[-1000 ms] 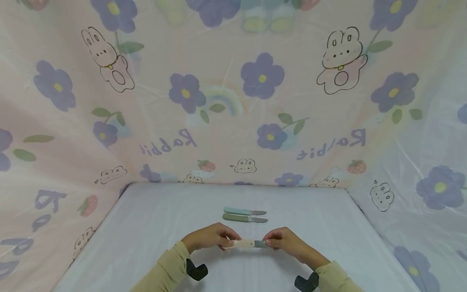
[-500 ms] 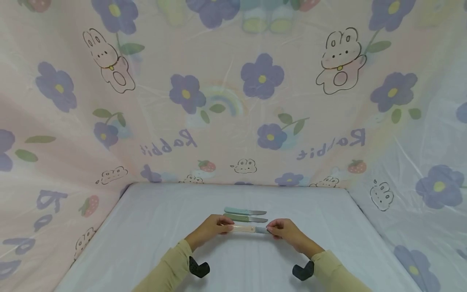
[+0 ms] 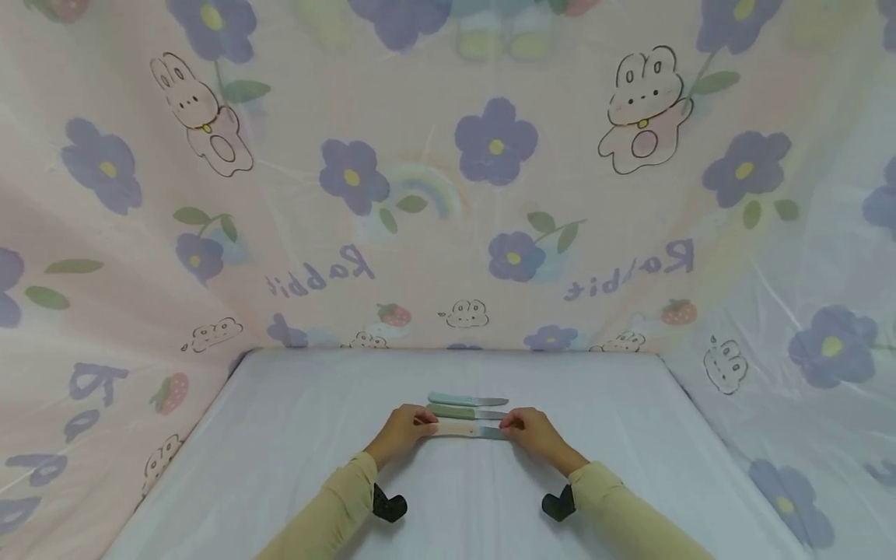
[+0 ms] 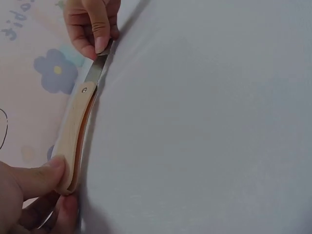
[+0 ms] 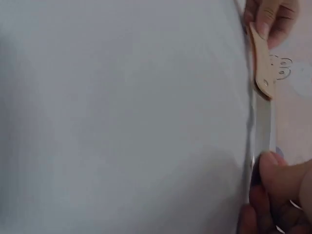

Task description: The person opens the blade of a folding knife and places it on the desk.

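Note:
A folding knife with a cream handle [image 3: 453, 429] lies level between both hands, its blade unfolded to the right. My left hand [image 3: 402, 432] pinches the handle's end; in the left wrist view the thumb presses on the pale handle [image 4: 73, 129]. The tip of the blade [image 5: 263, 122] is pinched by my right hand [image 3: 535, 434], which hides the point. Just beyond lies a knife with a green handle [image 3: 451, 411], its blade pointing right. Behind that one is a knife with a light blue handle [image 3: 451, 399], set parallel.
The knives are on a white-covered table [image 3: 315, 389]. A patterned curtain [image 3: 413, 257] with flowers and rabbits encloses the back and both sides. Black wrist mounts [image 3: 390, 505] sit below each sleeve.
Both hands have carried the cream-handled knife forward, away from the body, up close to the green-handled knife. The other two knives stay in place. The head view has shifted slightly.

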`<state>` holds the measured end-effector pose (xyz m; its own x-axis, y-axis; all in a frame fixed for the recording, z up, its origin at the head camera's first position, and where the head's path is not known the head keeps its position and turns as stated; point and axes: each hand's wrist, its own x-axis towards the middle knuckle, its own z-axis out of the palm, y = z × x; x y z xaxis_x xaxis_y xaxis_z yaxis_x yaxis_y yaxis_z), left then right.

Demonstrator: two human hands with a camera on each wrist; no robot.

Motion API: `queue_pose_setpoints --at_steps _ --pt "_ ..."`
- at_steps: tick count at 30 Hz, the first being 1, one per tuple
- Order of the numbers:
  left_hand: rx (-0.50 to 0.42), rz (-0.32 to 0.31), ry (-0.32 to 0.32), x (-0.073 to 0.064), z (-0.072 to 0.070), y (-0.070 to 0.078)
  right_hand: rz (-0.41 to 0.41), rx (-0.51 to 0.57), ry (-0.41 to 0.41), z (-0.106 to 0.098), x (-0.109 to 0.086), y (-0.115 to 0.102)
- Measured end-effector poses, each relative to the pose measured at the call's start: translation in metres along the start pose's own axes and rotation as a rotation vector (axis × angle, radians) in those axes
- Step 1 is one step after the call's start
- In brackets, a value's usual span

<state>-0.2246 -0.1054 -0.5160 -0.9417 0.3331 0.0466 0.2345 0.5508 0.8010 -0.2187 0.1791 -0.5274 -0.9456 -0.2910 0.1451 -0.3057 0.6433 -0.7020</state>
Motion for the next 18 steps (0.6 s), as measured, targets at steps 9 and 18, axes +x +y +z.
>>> queue_pose_setpoints --at_steps 9,18 --pt "0.076 0.068 0.075 0.005 0.005 -0.002 0.013 -0.029 0.067 0.003 0.003 -0.006" --pt "0.173 0.105 0.07 -0.001 -0.006 -0.008 0.03 -0.13 0.115 0.01 -0.002 -0.01"
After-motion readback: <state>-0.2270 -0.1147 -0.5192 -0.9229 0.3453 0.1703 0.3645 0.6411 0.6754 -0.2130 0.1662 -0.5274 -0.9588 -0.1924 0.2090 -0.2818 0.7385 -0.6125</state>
